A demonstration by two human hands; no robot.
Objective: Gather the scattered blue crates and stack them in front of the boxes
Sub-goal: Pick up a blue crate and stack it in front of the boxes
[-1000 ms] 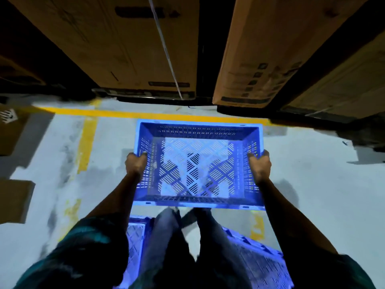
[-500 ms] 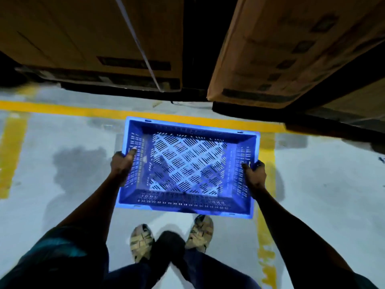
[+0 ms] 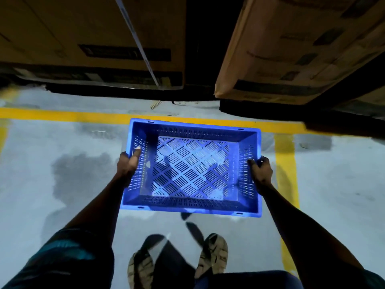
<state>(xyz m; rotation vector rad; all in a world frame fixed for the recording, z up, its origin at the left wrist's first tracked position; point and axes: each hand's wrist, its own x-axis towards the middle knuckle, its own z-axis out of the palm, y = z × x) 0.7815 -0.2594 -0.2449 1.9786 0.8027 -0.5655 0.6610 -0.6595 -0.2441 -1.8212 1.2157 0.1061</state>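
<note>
This is a warehouse or storage bay. Large cardboard cartons (image 3: 93, 38) with printed shipping labels fill the 11 o'clock side, one bound by a pale strapping band (image 3: 137, 42), and another carton (image 3: 291, 49) stands at 1 o'clock across a dark gap. The grey painted concrete floor (image 3: 52, 174) carries yellow lane lines (image 3: 62, 114) running from 9 o'clock towards 3 o'clock, the kind that mark storage zones. A perforated blue crate (image 3: 191, 167), typical stock-handling gear, sits at centre. The lighting is dim.
</note>
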